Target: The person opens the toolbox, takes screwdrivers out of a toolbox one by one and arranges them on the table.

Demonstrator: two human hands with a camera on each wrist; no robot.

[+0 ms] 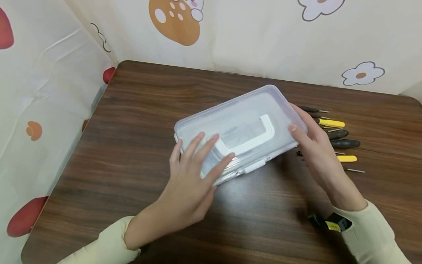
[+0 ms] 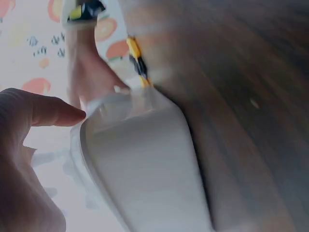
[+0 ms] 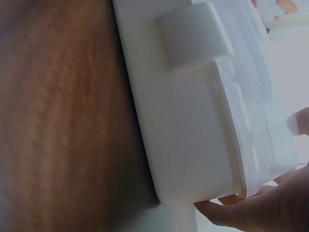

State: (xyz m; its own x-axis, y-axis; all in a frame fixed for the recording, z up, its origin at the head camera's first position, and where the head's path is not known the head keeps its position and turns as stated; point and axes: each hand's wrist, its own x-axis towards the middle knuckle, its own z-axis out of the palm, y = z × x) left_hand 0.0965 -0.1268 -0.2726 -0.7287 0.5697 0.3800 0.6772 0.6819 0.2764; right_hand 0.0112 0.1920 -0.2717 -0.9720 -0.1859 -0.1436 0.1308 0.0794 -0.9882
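One box [image 1: 240, 128], clear plastic, lidded, with one white handle [image 1: 250, 137] and one front clasp [image 1: 255, 167], is held between both hands at the table [image 1: 132, 110] centre. The left hand [image 1: 194, 172] is laid flat on the lid's near-left end, fingers spread; the right hand [image 1: 313, 146] is curled around the right end. The long axis runs from near-left to far-right, spanned by both hands equally. About seven screwdrivers [image 1: 333, 135] are laid just right of the box.

Screwdrivers [image 1: 333, 134] crowd table [image 1: 138, 121] right of box [image 1: 237, 128]; left, rear, near sides free.
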